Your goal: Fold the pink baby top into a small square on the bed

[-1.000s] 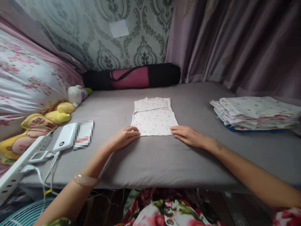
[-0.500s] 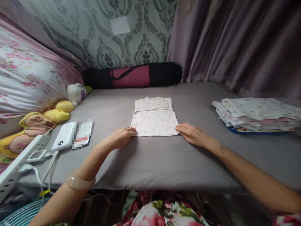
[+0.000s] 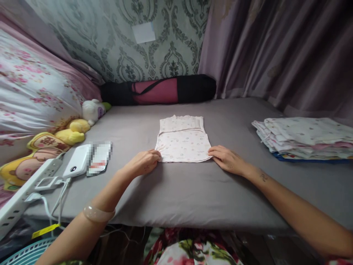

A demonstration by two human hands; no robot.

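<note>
A small white garment (image 3: 183,143) with a fine print lies folded on the grey bed sheet (image 3: 176,195), its far part doubled over in a band. My left hand (image 3: 147,161) pinches the near left corner. At the near right corner, my right hand (image 3: 226,159) has its thumb and fingers closed on the cloth. The near edge runs almost straight between the two hands, low over the sheet. What kind of garment it is, I cannot tell for sure.
A stack of folded printed clothes (image 3: 306,138) lies on the right. To the left are a phone (image 3: 99,158), a white power bank (image 3: 77,161), a power strip (image 3: 30,191) with cables, and plush toys (image 3: 74,131). A black and red long bag (image 3: 157,90) lies along the wall.
The whole view has shifted slightly, moving everything a little right and down. Both hands keep hold of the same corners, and the near edge looks slightly more bowed.
</note>
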